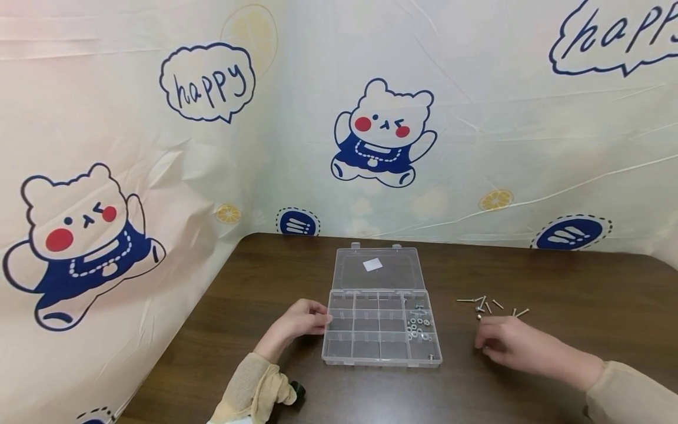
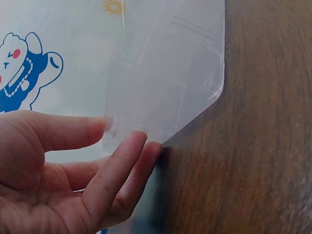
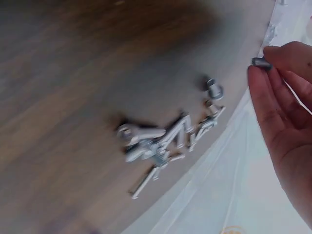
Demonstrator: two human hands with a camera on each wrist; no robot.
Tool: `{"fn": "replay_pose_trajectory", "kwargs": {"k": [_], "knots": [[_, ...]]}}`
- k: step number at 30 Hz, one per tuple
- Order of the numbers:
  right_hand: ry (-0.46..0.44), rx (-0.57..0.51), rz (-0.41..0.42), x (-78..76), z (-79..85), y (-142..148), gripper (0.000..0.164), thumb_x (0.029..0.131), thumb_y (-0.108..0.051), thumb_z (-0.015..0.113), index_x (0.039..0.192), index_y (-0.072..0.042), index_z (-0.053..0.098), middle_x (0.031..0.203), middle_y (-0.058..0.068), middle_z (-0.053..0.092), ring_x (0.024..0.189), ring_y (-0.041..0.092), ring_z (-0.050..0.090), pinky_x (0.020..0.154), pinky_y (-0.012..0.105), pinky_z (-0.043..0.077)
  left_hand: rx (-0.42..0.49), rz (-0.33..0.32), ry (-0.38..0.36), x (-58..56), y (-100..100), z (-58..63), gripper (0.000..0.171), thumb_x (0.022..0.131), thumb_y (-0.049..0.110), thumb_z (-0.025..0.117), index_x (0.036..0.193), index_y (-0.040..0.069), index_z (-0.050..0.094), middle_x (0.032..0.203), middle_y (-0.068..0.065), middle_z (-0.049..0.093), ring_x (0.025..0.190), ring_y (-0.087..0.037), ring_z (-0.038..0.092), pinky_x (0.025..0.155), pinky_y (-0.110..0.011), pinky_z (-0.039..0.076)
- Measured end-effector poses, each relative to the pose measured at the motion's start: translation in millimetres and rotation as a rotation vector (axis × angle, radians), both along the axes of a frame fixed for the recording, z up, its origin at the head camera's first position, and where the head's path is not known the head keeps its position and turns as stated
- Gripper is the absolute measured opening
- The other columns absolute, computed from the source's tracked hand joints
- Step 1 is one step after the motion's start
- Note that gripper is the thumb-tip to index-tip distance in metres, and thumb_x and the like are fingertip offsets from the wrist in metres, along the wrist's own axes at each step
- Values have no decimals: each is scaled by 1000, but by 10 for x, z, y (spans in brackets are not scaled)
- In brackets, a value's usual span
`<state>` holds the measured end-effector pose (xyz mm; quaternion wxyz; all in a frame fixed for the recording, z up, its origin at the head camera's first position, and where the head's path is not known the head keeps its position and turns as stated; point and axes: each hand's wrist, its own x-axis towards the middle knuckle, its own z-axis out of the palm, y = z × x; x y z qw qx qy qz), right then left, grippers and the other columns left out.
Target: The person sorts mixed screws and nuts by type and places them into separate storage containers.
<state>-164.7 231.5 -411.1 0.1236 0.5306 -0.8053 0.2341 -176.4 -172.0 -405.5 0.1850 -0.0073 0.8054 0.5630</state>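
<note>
A clear plastic compartment box (image 1: 365, 361) lies on the table with its lid (image 1: 349, 268) folded back. Nuts and other small metal pieces (image 1: 418, 324) lie in its right-hand column. My left hand (image 1: 302, 321) holds the box at its left side, thumb and fingertips at the plastic wall (image 2: 161, 97) in the left wrist view. To the right of the box, my right hand (image 1: 511, 341) pinches a small metal piece (image 3: 262, 63) between thumb and finger; I cannot tell whether it is a short screw or a nut. Several loose screws (image 3: 170, 139) lie on the table beyond that hand.
The brown wooden table (image 1: 381, 394) meets a printed curtain (image 1: 296, 147) along its back and left edges. A white paper square (image 1: 372, 264) shows at the lid. Beside the left sleeve sits a small black object (image 1: 298, 393).
</note>
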Motion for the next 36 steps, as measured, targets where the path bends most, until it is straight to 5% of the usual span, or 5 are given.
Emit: {"fn": "replay_pose_trajectory", "kwargs": {"k": [8,12,20,28,36], "knots": [[32,-79,86,26,83,-244,26,65,6,68,78,-15,61,81,-9,53,72,1,52,61,6,42,10,-9,-2,4,-9,-5,30,84,-1,58,104,-21,50,85,-14,54,77,-18,59,73,-33,56],[24,-165,73,37,91,-382,16,75,-1,67,80,-16,62,83,-8,56,73,3,54,62,8,44,6,-10,2,8,-11,0,30,84,-1,58,104,-21,50,85,-13,54,77,-18,58,73,-33,56],[-235,-338,-44,115,89,-653,26,66,14,68,78,-9,63,78,-2,60,71,3,59,59,13,52,3,-10,5,11,-5,5,30,84,-1,58,105,-21,50,85,-13,54,77,-19,59,72,-34,56],[-329,-318,-110,133,92,-791,18,71,10,68,79,-6,65,78,0,62,72,1,59,59,18,54,3,-2,2,8,-9,3,29,84,-1,58,104,-21,50,84,-13,54,76,-17,58,72,-33,56],[-264,-272,-163,91,169,-736,18,72,6,70,79,-10,66,76,-4,63,69,0,56,54,15,50,8,1,1,-1,1,-4,29,84,-1,58,104,-20,50,84,-13,54,76,-17,58,72,-32,56]]}}
